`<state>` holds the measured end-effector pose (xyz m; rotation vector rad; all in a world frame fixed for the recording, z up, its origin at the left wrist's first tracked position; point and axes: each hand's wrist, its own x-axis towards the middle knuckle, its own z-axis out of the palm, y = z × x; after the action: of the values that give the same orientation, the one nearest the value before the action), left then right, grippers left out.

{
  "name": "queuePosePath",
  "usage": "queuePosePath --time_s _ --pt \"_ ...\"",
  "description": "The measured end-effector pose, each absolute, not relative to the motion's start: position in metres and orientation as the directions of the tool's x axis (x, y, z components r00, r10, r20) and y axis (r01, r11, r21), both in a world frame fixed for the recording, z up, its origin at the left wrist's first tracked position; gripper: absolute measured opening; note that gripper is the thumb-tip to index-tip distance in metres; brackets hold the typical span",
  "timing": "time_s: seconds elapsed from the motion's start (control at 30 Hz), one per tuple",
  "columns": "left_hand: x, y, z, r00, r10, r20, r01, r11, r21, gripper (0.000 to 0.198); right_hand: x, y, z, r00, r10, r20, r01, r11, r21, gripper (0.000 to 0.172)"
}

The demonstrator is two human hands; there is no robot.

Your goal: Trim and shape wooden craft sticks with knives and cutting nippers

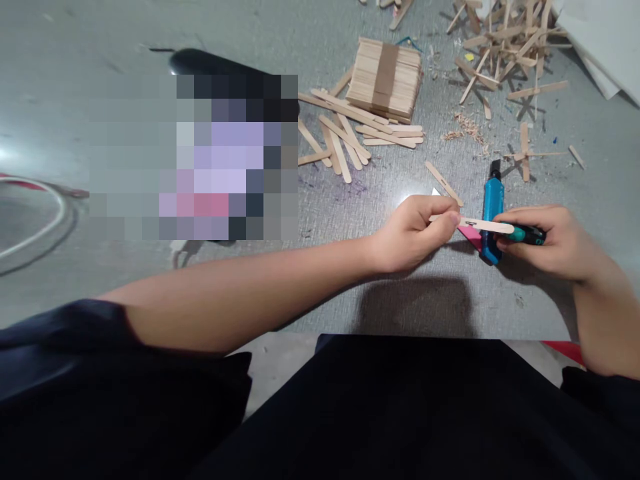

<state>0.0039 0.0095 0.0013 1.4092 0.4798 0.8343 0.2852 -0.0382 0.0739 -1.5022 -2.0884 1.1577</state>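
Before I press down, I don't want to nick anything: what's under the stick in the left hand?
In this view, the stick crosses over a blue cutter, with part of a pink piece beside it. Part of the cutter and whatever lies behind the left hand are covered.

Table (310, 293): stick bundle (367, 73) toward far edge, loose sticks (341, 157) left and near side. Joined-stick heap (500, 35) right of bundle; paper sheets (605, 40) right of heap. Shavings (470, 127) between, nearer. Utility knife (494, 197) nearer again, beneath held stick (487, 225), between left hand (413, 233) and right hand (560, 240). Single stick (443, 181) just beyond left hand. Cable (63, 208) far left.
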Motion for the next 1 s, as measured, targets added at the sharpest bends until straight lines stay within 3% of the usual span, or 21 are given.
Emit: queuePosePath --time_s 0.13,0.33,0.63,1.0 --pt "0.004 0.01 0.0 0.596 0.774 0.215 -0.201 -0.116 0.973 0.043 0.286 -0.043 0.072 -0.359 0.915 -0.183 0.685 0.124 -0.718 0.01" --pt "0.003 0.01 -0.007 0.575 0.774 0.265 -0.226 -0.16 0.961 0.051 0.283 -0.048 0.072 -0.367 0.93 -0.032 0.715 0.26 -0.649 0.011" --pt "0.008 0.011 -0.011 0.539 0.802 0.258 -0.306 -0.099 0.947 0.065 0.281 -0.048 0.068 -0.306 0.95 0.063 0.763 0.284 -0.581 0.014" --pt "0.008 0.009 -0.013 0.395 0.865 0.31 -0.254 -0.221 0.941 0.064 0.283 -0.048 0.063 -0.206 0.973 0.107 0.918 0.23 -0.324 0.016"
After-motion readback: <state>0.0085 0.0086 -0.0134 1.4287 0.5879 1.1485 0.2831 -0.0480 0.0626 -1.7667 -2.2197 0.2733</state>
